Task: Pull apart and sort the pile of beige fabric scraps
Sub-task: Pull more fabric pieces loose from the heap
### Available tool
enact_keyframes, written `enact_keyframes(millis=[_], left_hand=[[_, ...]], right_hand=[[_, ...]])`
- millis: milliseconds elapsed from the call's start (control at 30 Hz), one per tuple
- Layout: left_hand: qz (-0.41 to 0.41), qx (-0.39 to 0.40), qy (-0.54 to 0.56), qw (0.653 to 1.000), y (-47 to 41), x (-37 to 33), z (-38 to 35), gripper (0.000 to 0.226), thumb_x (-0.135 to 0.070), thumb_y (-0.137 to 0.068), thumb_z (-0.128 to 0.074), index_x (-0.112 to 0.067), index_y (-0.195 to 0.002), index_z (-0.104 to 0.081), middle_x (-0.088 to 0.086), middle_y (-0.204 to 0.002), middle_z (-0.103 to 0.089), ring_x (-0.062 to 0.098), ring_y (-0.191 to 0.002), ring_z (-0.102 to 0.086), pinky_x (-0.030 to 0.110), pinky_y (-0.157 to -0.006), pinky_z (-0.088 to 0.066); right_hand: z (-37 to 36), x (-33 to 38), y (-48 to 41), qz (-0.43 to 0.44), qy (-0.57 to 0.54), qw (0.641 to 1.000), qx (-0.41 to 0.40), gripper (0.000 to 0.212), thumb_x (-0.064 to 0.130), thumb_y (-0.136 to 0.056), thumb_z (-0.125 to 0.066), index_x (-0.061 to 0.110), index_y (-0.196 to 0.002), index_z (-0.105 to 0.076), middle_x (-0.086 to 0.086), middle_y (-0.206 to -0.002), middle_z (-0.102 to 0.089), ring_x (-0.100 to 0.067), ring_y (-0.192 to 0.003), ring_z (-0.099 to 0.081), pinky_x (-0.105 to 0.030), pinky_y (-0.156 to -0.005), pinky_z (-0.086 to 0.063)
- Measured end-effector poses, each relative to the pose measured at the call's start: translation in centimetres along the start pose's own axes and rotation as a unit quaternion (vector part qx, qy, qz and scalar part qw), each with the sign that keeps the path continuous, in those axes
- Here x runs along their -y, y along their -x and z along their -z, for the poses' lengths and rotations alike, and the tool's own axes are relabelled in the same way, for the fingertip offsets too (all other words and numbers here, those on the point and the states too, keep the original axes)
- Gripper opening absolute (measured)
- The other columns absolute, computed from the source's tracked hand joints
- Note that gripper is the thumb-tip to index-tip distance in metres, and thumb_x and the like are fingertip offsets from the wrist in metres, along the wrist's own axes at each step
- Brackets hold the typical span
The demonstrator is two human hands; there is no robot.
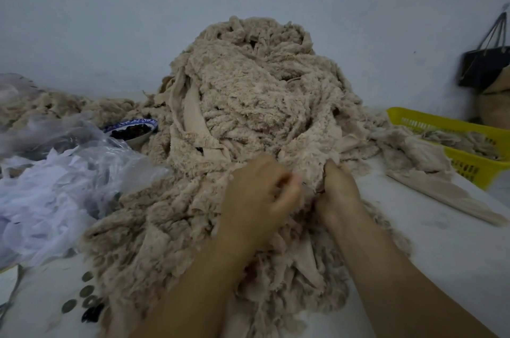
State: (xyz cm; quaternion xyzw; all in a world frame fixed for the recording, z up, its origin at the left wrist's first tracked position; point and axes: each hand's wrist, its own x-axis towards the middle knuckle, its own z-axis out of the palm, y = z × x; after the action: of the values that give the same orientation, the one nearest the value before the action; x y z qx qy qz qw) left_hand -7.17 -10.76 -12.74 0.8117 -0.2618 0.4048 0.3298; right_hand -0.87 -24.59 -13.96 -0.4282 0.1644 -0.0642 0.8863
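A tall pile of beige fluffy fabric scraps (256, 100) fills the middle of the white table and leans against the wall. My left hand (259, 194) sits at the pile's near foot, fingers curled and pinching a bit of scrap. Just to its right my right hand (338, 188) grips a fold of the same fluffy fabric, fingers buried in it. Both forearms reach in from the bottom edge. More scraps spread under my wrists toward the table's front.
A yellow plastic basket (441, 122) with some beige scraps stands at the right. A flat beige strip (447, 199) lies before it. Clear plastic bags and white cloth (49, 194) crowd the left, with a blue-rimmed bowl (132, 130) behind. Several round coins (85, 293) lie front left. A dark bag (483, 67) hangs on the wall.
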Motion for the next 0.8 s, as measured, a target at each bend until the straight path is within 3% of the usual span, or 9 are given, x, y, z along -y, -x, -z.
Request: enact_keyframes(millis=[133, 300, 367, 400, 467, 500, 667, 733, 800], left_hand=[[0.186, 0.145, -0.019, 0.972, 0.5, 0.5, -1.7, 0.024, -0.047, -0.093, -0.06, -0.026, -0.099, -0.051, -0.017, -0.093, -0.044, 0.004, -0.081, -0.048, 0.024, -0.066, -0.043], [0.314, 0.058, 0.07, 0.945, 0.2, 1.6, -0.7, 0.03, -0.02, -0.092, -0.06, -0.018, -0.067, -0.044, -0.006, -0.066, -0.047, 0.001, -0.055, -0.043, 0.016, -0.052, -0.031], [0.461, 0.023, 0.275, 0.843, -0.5, 1.8, 0.2, 0.023, -0.022, -0.094, -0.061, -0.007, -0.077, -0.064, 0.003, -0.073, -0.065, 0.009, -0.066, -0.061, 0.024, -0.06, -0.048], [0.51, 0.034, 0.424, 0.748, -0.8, 1.7, 0.6, 0.021, -0.022, -0.093, -0.063, -0.005, -0.086, -0.073, 0.007, -0.084, -0.073, 0.018, -0.073, -0.069, 0.027, -0.063, -0.055], [0.534, 0.062, 0.605, 0.588, -1.0, 1.4, 1.4, 0.022, -0.021, -0.082, -0.069, -0.004, -0.09, -0.08, 0.015, -0.093, -0.076, 0.024, -0.08, -0.075, 0.031, -0.066, -0.061], [0.53, 0.064, 0.638, 0.555, -1.0, 1.3, 1.4, 0.026, -0.02, -0.075, -0.07, -0.003, -0.091, -0.08, 0.017, -0.095, -0.076, 0.025, -0.083, -0.075, 0.033, -0.067, -0.062], [0.516, -0.051, 0.622, 0.587, -1.3, 2.1, 0.6, 0.031, -0.015, -0.092, -0.062, -0.002, -0.12, -0.068, 0.019, -0.114, -0.073, 0.027, -0.103, -0.073, 0.034, -0.071, -0.061], [0.52, -0.07, 0.615, 0.589, -1.1, 2.6, 0.7, 0.027, -0.016, -0.098, -0.059, -0.003, -0.12, -0.067, 0.018, -0.112, -0.074, 0.027, -0.1, -0.073, 0.034, -0.069, -0.061], [0.536, -0.078, 0.536, 0.648, -1.0, 2.7, 0.6, 0.023, -0.02, -0.098, -0.061, -0.007, -0.115, -0.068, 0.015, -0.112, -0.074, 0.025, -0.097, -0.074, 0.034, -0.073, -0.062]], right_hand=[[-0.4, -0.1, 1.6, -0.058, 0.001, 0.988, 0.145, 0.041, 0.027, -0.095, -0.064, 0.007, -0.13, -0.06, -0.015, -0.11, -0.074, -0.028, -0.094, -0.074, -0.036, -0.067, -0.061], [-1.0, -0.8, 2.5, -0.042, 0.061, 0.968, 0.239, 0.039, 0.026, -0.099, -0.058, 0.004, -0.131, -0.058, -0.014, -0.116, -0.072, -0.025, -0.106, -0.071, -0.034, -0.079, -0.06], [-0.9, -0.6, 2.2, -0.043, 0.034, 0.979, 0.198, 0.036, 0.025, -0.101, -0.055, 0.003, -0.129, -0.058, -0.016, -0.115, -0.072, -0.026, -0.102, -0.072, -0.036, -0.076, -0.06], [-0.8, -0.5, 2.0, -0.045, 0.026, 0.981, 0.186, 0.037, 0.027, -0.1, -0.056, 0.005, -0.13, -0.058, -0.016, -0.117, -0.072, -0.027, -0.102, -0.072, -0.036, -0.075, -0.06], [-0.7, -0.5, 2.1, -0.051, 0.021, 0.979, 0.195, 0.045, 0.035, -0.096, -0.062, 0.008, -0.132, -0.057, -0.015, -0.119, -0.071, -0.028, -0.104, -0.071, -0.038, -0.074, -0.06], [-0.7, -0.6, 2.2, -0.047, 0.03, 0.977, 0.207, 0.051, 0.042, -0.093, -0.064, 0.009, -0.132, -0.058, -0.013, -0.119, -0.071, -0.027, -0.106, -0.071, -0.038, -0.076, -0.06], [-1.1, -1.7, 2.9, 0.044, 0.216, 0.931, 0.292, 0.081, 0.088, -0.067, -0.06, 0.026, -0.119, -0.067, 0.0, -0.121, -0.071, -0.018, -0.115, -0.066, -0.04, -0.098, -0.052], [-1.1, -2.1, 3.3, 0.083, 0.307, 0.896, 0.309, 0.054, 0.084, -0.071, -0.058, 0.045, -0.106, -0.068, 0.014, -0.113, -0.072, -0.005, -0.106, -0.068, -0.03, -0.092, -0.053], [-1.2, -2.3, 3.5, 0.093, 0.301, 0.901, 0.297, 0.023, 0.065, -0.081, -0.06, 0.051, -0.097, -0.071, 0.018, -0.106, -0.074, 0.001, -0.097, -0.069, -0.016, -0.077, -0.055]])
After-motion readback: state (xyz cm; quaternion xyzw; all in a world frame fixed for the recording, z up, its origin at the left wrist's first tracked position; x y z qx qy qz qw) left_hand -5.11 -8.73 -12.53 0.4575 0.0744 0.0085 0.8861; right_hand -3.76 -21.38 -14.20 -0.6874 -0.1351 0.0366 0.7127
